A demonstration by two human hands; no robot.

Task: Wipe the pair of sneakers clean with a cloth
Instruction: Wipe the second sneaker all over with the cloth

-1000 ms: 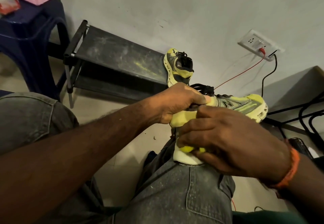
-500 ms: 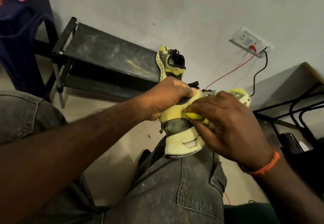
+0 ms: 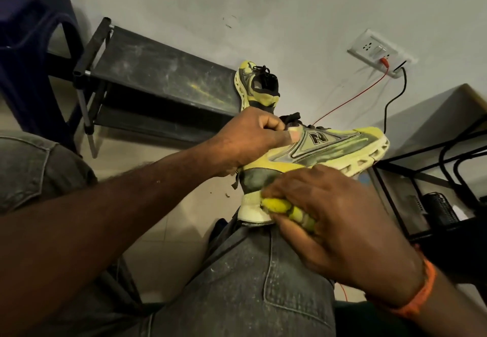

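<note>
A yellow and grey sneaker rests heel-down on my right knee, its toe pointing right. My left hand grips it at the collar, thumb on the tongue side. My right hand holds a bunched yellow cloth and presses it against the heel and midsole. The second sneaker leans upright against the wall by the end of a black shoe rack.
A wall socket holds a red wire and a black cable that trail down. A black metal frame and a dark mesh object stand at right. A dark blue chair stands at far left. My jeans-clad knees fill the foreground.
My right hand slid the cloth from the sneaker's side down to the heel, uncovering the logo side. The sneaker stayed gripped in my left hand.
</note>
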